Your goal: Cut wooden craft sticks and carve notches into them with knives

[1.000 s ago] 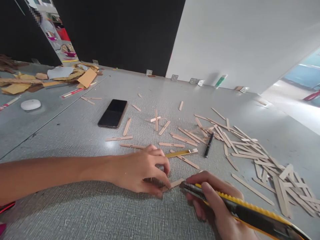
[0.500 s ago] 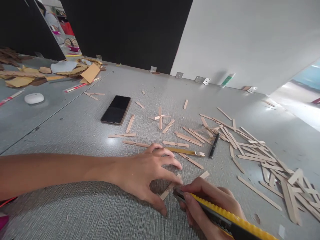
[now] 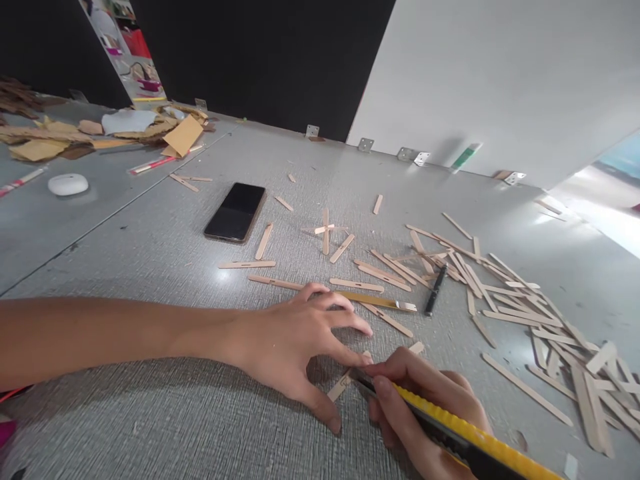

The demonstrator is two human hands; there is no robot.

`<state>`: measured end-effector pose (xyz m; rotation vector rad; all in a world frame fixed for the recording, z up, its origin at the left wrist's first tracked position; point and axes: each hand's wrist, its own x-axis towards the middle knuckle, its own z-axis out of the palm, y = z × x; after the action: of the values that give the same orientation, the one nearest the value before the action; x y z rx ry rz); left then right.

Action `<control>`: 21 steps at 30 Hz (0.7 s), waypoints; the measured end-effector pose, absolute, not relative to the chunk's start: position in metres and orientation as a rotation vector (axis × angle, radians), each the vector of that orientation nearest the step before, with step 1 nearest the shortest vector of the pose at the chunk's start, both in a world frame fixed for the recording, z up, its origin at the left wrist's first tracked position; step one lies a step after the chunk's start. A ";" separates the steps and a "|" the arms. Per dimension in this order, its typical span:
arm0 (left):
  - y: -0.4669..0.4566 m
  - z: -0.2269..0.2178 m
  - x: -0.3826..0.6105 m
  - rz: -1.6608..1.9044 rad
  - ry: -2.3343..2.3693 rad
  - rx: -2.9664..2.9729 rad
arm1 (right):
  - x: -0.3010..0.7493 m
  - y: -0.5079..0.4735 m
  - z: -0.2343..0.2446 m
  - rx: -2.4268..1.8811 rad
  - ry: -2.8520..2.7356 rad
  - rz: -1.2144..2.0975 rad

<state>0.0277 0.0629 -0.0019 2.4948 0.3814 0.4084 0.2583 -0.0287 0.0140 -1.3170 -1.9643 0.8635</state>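
Observation:
My left hand (image 3: 300, 343) rests on the grey table (image 3: 165, 293), fingers arched and spread, with fingertips pressing a short wooden stick (image 3: 344, 384) flat. My right hand (image 3: 425, 413) is closed around a yellow-and-black utility knife (image 3: 465, 440), and the blade tip touches that stick just below my left fingertips. A yellow ruler-like strip (image 3: 373, 301) lies just beyond my left hand. A black pen (image 3: 435, 291) lies to its right.
Several wooden sticks (image 3: 505, 293) are scattered over the middle and right of the table. A black phone (image 3: 236, 211) lies face up at centre left. Cardboard scraps (image 3: 100, 133) and a white oval object (image 3: 68, 184) sit on the adjoining table at far left.
My left fingers have opened from a tight pinch to a spread press on the stick. The stick has turned to a steeper diagonal, and the knife tip stays against it.

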 end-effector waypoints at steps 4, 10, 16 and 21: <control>0.064 0.000 0.027 0.400 0.385 2.498 | 0.262 -0.026 0.011 -1.257 -2.046 0.859; 0.064 -0.004 0.028 0.434 0.390 2.500 | 0.261 -0.025 0.014 -1.232 -2.118 0.841; 0.065 -0.006 0.029 0.449 0.374 2.497 | 0.261 -0.024 0.016 -1.312 -2.079 0.898; 0.065 -0.005 0.030 0.454 0.385 2.505 | 0.261 -0.024 0.015 -1.354 -2.045 0.929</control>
<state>0.0297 0.0646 -0.0053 2.5050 0.3849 0.4536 0.2613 -0.0245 0.0150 -1.3539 -2.0446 0.9292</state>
